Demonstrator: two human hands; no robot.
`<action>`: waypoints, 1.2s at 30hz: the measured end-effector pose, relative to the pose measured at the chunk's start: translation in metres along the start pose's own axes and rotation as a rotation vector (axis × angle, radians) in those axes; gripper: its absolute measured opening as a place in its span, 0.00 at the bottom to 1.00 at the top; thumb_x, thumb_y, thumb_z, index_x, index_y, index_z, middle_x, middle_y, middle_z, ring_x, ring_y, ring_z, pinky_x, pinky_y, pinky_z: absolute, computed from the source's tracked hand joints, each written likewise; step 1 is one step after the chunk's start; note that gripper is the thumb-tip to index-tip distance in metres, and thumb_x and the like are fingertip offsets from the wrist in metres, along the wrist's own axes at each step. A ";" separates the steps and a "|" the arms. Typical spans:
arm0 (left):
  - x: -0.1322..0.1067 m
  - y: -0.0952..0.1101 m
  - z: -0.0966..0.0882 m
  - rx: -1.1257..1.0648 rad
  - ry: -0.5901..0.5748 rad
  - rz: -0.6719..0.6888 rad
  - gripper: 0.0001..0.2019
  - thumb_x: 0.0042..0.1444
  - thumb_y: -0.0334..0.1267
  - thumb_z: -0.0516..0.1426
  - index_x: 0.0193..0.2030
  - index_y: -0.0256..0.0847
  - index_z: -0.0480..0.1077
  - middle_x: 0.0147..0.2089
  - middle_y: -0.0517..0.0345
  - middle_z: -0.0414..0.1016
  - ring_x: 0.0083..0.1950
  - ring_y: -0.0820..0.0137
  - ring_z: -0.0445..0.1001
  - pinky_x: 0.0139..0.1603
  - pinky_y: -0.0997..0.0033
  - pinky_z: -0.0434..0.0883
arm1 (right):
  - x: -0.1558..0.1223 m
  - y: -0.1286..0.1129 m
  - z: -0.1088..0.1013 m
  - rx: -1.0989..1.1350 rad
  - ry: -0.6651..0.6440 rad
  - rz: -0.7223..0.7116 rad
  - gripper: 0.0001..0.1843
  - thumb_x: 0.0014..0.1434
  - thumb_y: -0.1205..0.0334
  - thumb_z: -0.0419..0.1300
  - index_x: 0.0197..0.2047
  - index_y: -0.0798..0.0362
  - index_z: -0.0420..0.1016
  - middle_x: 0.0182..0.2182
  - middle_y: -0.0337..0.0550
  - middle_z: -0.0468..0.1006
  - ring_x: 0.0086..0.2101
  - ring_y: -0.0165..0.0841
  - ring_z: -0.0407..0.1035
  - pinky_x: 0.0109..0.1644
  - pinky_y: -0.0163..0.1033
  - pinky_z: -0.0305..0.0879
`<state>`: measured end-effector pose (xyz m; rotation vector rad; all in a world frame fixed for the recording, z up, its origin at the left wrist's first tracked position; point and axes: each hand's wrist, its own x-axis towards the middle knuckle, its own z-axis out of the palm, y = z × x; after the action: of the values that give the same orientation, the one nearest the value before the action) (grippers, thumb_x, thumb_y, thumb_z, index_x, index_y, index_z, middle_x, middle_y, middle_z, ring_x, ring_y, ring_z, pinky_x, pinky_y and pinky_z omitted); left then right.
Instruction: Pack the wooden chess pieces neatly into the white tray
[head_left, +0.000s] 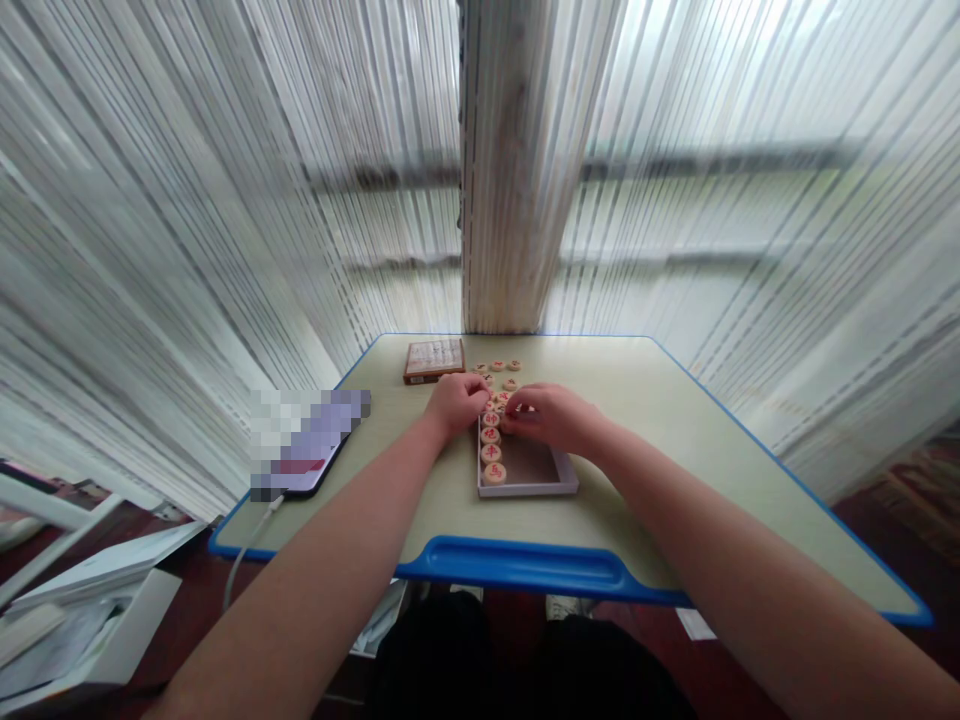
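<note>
"Pieces (491, 454): where?"
"At least 4 red-marked ones line the white box (529, 490) along its left wall; others lie beyond, on the table (675, 420)."
"Hands?"
"Just apart: left hand (455, 403) by the box's far left, right hand (551, 414) over its far end. Whether either grips, I can't tell."

This looks like a room in a home: pale, sheer striped curtains (225, 200) hang across bright windows (720, 110) from ten to two o'clock. Toward six stands a small blue-edged desk (637, 520) bearing board-game pieces (492, 454). At eight, a cluttered white box (139, 645) sits low beside dark red flooring (184, 612).
</note>
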<state>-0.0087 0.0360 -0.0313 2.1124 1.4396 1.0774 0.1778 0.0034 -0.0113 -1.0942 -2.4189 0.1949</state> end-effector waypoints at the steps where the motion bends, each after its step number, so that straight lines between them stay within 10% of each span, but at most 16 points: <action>1: 0.000 0.001 0.000 0.000 0.000 0.001 0.09 0.43 0.31 0.52 0.23 0.36 0.74 0.20 0.60 0.73 0.25 0.73 0.69 0.30 0.75 0.65 | 0.000 0.000 0.000 -0.004 -0.007 -0.009 0.05 0.51 0.61 0.64 0.33 0.52 0.77 0.28 0.41 0.75 0.29 0.29 0.67 0.34 0.33 0.59; 19: 0.001 -0.002 -0.001 0.044 0.008 0.072 0.09 0.44 0.33 0.52 0.22 0.35 0.73 0.21 0.58 0.73 0.25 0.73 0.69 0.31 0.73 0.65 | 0.001 0.004 0.002 -0.018 -0.051 -0.148 0.08 0.53 0.64 0.61 0.36 0.52 0.80 0.35 0.45 0.79 0.36 0.33 0.70 0.42 0.36 0.64; 36: -0.001 0.000 -0.004 0.088 -0.023 0.110 0.09 0.43 0.33 0.53 0.25 0.36 0.75 0.23 0.58 0.75 0.26 0.72 0.70 0.31 0.74 0.65 | 0.000 0.001 -0.001 0.002 -0.043 0.008 0.10 0.50 0.59 0.63 0.36 0.53 0.77 0.36 0.46 0.74 0.35 0.33 0.69 0.43 0.37 0.64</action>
<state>-0.0123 0.0351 -0.0290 2.2822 1.3981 1.0428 0.1788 0.0038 -0.0110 -1.1096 -2.4522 0.2260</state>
